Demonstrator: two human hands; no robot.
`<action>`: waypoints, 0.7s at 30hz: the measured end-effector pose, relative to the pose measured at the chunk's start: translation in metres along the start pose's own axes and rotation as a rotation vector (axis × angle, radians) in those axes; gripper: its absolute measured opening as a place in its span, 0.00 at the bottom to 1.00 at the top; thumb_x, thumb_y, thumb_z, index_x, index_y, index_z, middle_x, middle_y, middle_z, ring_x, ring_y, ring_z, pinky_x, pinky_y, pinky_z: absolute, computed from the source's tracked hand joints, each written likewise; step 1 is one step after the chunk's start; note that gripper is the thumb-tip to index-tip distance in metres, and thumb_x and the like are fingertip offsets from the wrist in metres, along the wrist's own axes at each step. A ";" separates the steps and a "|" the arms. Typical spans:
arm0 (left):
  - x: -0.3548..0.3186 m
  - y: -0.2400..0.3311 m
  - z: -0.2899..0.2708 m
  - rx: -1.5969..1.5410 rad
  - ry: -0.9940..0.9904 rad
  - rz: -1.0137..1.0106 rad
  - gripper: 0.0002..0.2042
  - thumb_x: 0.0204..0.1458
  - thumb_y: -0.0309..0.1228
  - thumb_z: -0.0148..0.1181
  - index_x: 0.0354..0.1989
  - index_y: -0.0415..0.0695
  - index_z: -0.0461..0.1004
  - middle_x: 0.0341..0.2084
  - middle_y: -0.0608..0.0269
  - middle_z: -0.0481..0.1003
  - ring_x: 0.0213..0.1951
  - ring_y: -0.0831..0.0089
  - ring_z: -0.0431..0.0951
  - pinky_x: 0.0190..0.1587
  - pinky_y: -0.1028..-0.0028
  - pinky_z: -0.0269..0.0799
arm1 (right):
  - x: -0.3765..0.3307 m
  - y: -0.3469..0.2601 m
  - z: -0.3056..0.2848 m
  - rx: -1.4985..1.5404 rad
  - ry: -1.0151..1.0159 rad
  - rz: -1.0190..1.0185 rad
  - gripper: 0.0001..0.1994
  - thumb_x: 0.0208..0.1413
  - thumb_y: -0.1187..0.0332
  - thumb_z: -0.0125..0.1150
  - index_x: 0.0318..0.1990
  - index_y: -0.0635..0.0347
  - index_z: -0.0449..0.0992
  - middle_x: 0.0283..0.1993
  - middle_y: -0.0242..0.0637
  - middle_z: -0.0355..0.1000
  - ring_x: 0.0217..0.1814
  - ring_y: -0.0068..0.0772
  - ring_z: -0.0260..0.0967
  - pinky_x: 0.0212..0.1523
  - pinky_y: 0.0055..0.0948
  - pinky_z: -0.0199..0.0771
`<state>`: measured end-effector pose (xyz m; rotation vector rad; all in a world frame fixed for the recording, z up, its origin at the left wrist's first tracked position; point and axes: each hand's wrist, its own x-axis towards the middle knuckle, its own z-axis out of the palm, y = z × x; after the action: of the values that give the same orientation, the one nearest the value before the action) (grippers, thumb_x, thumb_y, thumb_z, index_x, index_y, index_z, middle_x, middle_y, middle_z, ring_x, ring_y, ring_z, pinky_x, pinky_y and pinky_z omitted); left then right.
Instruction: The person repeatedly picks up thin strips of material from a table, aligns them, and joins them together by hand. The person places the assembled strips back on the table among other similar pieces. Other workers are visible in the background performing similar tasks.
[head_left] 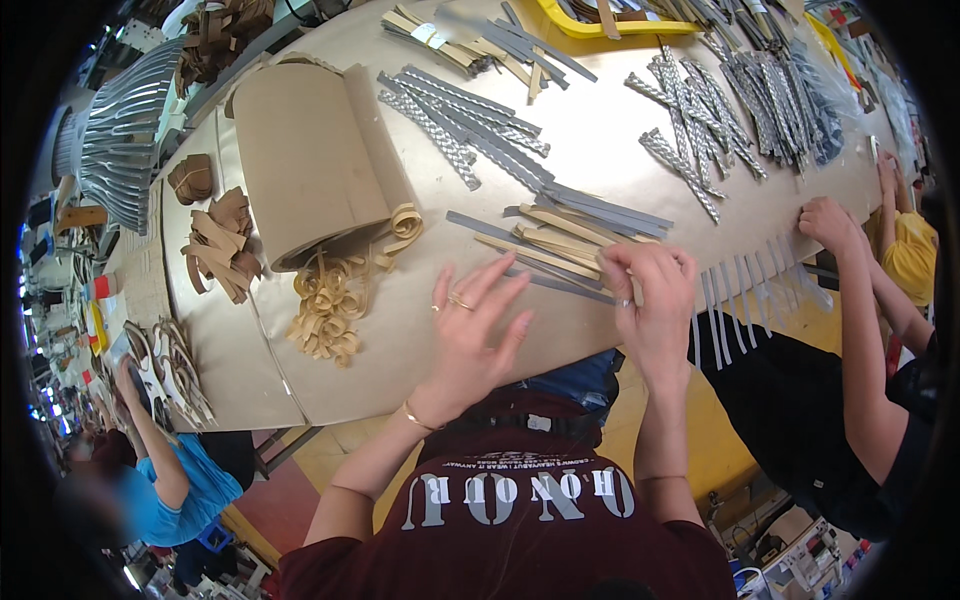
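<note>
My left hand hovers over the front part of the table, fingers spread, holding nothing. Just beyond its fingertips lies a loose pile of flat tan strips mixed with grey strips. My right hand is closed in a pinch at the right ends of this pile. The tan strips run up to its fingertips, but what sits inside the pinch is hidden. Grey strips with braided silvery parts lie behind the pile. Curled tan strips rest left of my left hand.
A big brown paper roll stands left on the paper-covered table. Brown strip bundles lie beside it. Braided silvery strips and a yellow-framed tray occupy the far right. Co-workers' hands are at the right edge; another person works left.
</note>
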<state>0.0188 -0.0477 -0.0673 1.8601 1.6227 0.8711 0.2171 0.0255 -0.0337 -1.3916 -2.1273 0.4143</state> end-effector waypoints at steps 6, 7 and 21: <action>0.006 0.013 -0.025 -0.764 0.039 -0.289 0.11 0.55 0.20 0.61 0.47 0.38 0.78 0.45 0.56 0.77 0.46 0.72 0.76 0.53 0.71 0.71 | -0.013 -0.025 -0.006 0.401 -0.228 0.098 0.04 0.54 0.75 0.63 0.36 0.62 0.77 0.34 0.39 0.75 0.39 0.41 0.71 0.45 0.35 0.65; 0.007 0.017 -0.026 -0.755 0.074 -0.221 0.08 0.55 0.19 0.61 0.43 0.38 0.79 0.42 0.58 0.78 0.46 0.72 0.77 0.53 0.71 0.71 | -0.012 -0.029 -0.005 0.439 -0.281 0.124 0.03 0.56 0.74 0.62 0.37 0.62 0.76 0.35 0.39 0.75 0.38 0.42 0.71 0.45 0.36 0.64; 0.027 0.024 -0.025 -0.209 0.423 0.333 0.11 0.56 0.25 0.60 0.46 0.36 0.76 0.44 0.55 0.76 0.42 0.61 0.79 0.42 0.66 0.75 | 0.005 -0.031 0.011 0.479 -0.197 0.316 0.16 0.62 0.65 0.63 0.50 0.69 0.73 0.48 0.48 0.73 0.51 0.44 0.72 0.54 0.43 0.77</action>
<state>0.0176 -0.0254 -0.0300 1.9129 1.3917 1.6041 0.1863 0.0182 -0.0246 -1.4362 -1.7803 1.1438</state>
